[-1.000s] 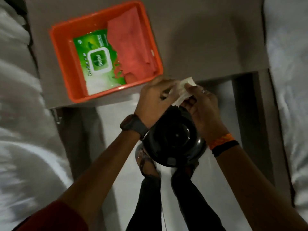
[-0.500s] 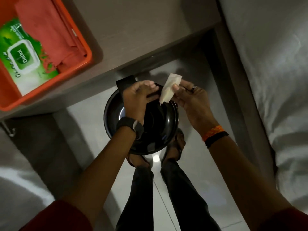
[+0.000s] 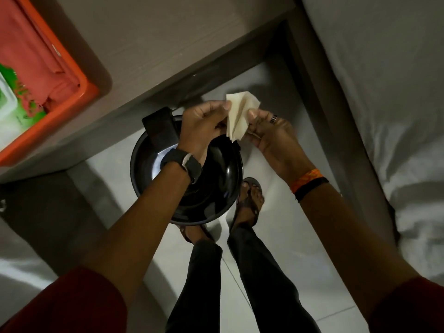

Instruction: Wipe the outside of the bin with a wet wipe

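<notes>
Standing over a black bin point(image 3: 211, 188) on the pale tiled floor point(image 3: 276, 236), the person holds a white wet wipe point(image 3: 236, 117) up between both hands, just above the bin's far rim. The left hand point(image 3: 201, 128) has its fingers curled in, with the thumb point(image 3: 219, 107) pressed against the wipe's left edge, so that side is pinched tight. The right hand point(image 3: 269, 131) grips the other edge the same way: its thumb point(image 3: 253, 114) lies flat on the sheet and the other fingers are folded behind it, one of them wearing a dark ring point(image 3: 273, 118). Neither hand is spread open; both are closed on the wipe, which is partly unfolded and creased, fanning out at the top and narrowing to a point below. I cannot tell whether the wipe's lower tip touches the bin.

A dark watch point(image 3: 186, 164) sits on the left wrist, directly over the bin's open mouth, and orange and black bands point(image 3: 308, 182) circle the right wrist. The bin stands beside the edge of a grey table point(image 3: 168, 44), just in front of the person's sandalled feet point(image 3: 249, 200). On the table at the left sits an orange tray point(image 3: 79, 97) holding a reddish cloth point(image 3: 31, 61) and a green pack of wipes point(image 3: 14, 104). White bedding point(image 3: 384, 92) fills the right side.
</notes>
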Tool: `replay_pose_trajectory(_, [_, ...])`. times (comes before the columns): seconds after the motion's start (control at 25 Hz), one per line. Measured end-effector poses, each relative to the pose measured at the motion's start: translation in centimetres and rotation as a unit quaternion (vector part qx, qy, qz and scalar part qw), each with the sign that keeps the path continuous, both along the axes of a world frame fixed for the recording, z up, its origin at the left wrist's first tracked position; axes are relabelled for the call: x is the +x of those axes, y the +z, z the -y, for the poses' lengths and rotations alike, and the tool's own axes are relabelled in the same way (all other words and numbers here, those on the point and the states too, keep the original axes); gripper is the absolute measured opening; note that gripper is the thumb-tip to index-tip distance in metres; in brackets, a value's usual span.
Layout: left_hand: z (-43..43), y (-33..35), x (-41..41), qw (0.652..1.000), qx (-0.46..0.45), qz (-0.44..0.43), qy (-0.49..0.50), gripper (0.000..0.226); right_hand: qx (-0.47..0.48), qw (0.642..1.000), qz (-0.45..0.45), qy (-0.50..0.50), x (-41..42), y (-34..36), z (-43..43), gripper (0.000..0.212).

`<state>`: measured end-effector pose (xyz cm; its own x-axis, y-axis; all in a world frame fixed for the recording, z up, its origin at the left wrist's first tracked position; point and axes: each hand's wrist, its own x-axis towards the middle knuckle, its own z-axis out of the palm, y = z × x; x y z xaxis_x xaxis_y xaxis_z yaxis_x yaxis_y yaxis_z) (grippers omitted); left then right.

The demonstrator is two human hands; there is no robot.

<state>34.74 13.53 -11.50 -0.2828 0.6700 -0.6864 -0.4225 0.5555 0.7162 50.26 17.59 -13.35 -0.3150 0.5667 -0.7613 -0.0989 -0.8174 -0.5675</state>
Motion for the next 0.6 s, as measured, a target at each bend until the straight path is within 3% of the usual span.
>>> replay_pose_trajectory(0.12, [-0.9, -0.8, -0.4, 0.999, -0.017, -0.018, -0.029, 0.012, -0.048, 0.994, -0.029, -0.092, 1.0, -0.9, -1.0, 0.019])
replay_pose_trajectory(0.2, [-1.9, -1.7, -0.4, 0.99, -0.014, -0.089, -0.107, 0.01, -0.041, 0.997, -0.041, -0.053, 0.8, -1.4, -1.4, 0.015])
replay_pose_trajectory(0.32, [-3.7, -3.6, -1.0, 0.925, -0.005, -0.325, -0.195, 0.024, 0.059, 0.989, 0.134, 0.005, 0.4, -2.8, -1.7, 0.016])
replay_pose_trajectory(0.36, [-4.1, -4.2, -1.2, 0.891, 0.009, -0.359, -0.279, 0.035, 0.074, 0.977, 0.198, -0.015, 0.6, -3.3, -1.7, 0.019])
replay_pose_trajectory(0.4, [-4.4, -4.6, -1.4, 0.838, 0.012, -0.353, -0.416, 0.05, 0.081, 0.964, 0.249, -0.037, 1.0, -3.8, -1.7, 0.024])
replay_pose_trajectory(0.44, [-4.5, -4.9, -1.4, 0.746, -0.003, -0.34, -0.573, 0.067, 0.089, 0.952, 0.289, -0.047, 1.5, -4.2, -1.6, 0.031])
replay_pose_trajectory(0.52, [-3.7, -5.6, -0.5, 0.502, -0.036, -0.349, -0.79, 0.087, 0.107, 0.932, 0.344, -0.025, 2.3, -5.0, -0.9, 0.037])
replay_pose_trajectory(0.56, [-2.9, -5.6, 0.2, 0.413, -0.034, -0.358, -0.837, 0.088, 0.122, 0.926, 0.358, -0.005, 2.4, -5.2, -0.2, 0.036])
replay_pose_trajectory(0.6, [-2.1, -5.4, 0.8, 0.383, -0.027, -0.356, -0.852, 0.084, 0.138, 0.919, 0.37, 0.015, 2.2, -5.5, 0.7, 0.035])
